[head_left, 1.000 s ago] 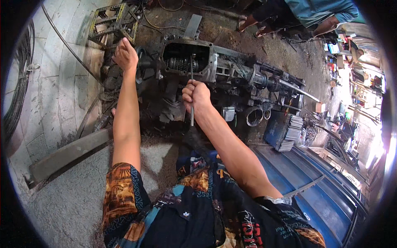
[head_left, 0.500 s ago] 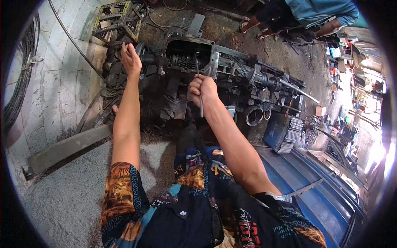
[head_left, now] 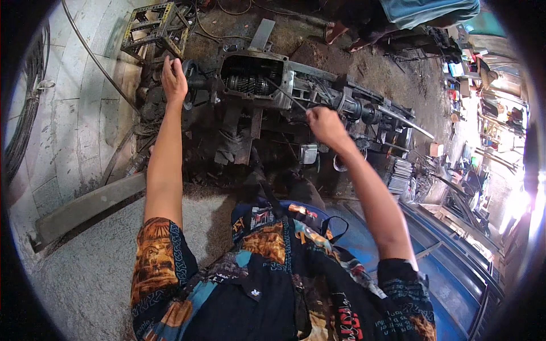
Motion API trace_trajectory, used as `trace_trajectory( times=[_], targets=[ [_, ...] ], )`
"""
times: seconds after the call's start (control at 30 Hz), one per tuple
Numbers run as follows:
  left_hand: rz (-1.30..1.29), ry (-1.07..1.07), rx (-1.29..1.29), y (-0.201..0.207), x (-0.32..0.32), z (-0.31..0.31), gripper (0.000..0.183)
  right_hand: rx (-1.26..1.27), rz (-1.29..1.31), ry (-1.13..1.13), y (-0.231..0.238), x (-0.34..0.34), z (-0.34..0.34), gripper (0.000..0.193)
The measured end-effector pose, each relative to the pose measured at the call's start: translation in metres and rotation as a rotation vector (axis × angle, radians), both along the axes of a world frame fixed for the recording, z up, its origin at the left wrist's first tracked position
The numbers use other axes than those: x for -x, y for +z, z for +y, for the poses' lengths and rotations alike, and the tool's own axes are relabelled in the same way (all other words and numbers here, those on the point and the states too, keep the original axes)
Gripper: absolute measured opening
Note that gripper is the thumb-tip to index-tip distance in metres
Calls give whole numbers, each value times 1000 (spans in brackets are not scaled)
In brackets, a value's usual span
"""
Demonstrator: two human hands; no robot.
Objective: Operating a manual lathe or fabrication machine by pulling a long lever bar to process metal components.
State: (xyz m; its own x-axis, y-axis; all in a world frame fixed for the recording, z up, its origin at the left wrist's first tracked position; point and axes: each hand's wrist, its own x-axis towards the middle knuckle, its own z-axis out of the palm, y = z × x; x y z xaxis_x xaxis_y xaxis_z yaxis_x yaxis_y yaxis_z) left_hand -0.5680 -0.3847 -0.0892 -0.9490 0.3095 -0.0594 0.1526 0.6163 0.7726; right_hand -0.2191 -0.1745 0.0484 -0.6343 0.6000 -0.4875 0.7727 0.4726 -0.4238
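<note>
An opened gearbox housing [head_left: 287, 85] lies in front of me, with dark, oily gears [head_left: 249, 85] showing through its rectangular opening. My right hand [head_left: 327, 126] is closed around one end of a thin metal rod [head_left: 291, 99]. The rod slants up and left across the housing's right rim, its far tip by the gears. At the housing's left end is a round flange [head_left: 190, 71] on a short shaft. My left hand [head_left: 174, 82] is beside that flange, thumb and fingers apart; whether it touches the flange cannot be made out.
A yellow-and-black metal frame [head_left: 156, 31] stands at the far left. A grey beam [head_left: 91, 210] lies near my left forearm. Another person's legs [head_left: 364, 28] are at the far right. A long shaft assembly [head_left: 369, 111] extends right from the housing. Blue panels [head_left: 455, 273] lie at lower right.
My right hand has moved right and slightly down, swinging the rod from nearly upright to a slant across the housing's rim. My left hand stays by the flange. The view has shifted slightly.
</note>
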Motion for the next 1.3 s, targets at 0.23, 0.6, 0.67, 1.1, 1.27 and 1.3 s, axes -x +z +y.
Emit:
trace_trajectory(
  times=[0.23, 0.6, 0.67, 1.1, 1.27, 1.3],
  targets=[
    [-95, 3, 141, 3, 8, 20, 74, -365, -274, 468, 47, 65, 47, 28],
    [-43, 7, 109, 1, 7, 17, 68, -374, -237, 744, 46, 88, 79, 24],
    [-10, -5, 71, 0, 6, 16, 68, -381, -206, 779, 45, 86, 81, 23],
    [222, 17, -182, -9, 0, 13, 52, -193, -63, 285, -11, 30, 24, 37],
    [417, -54, 5, -22, 6, 10, 52, -220, -93, 241, -1, 22, 25, 38],
    [466, -61, 70, -23, 6, 11, 53, -216, -109, 234, -3, 23, 20, 39]
  ],
)
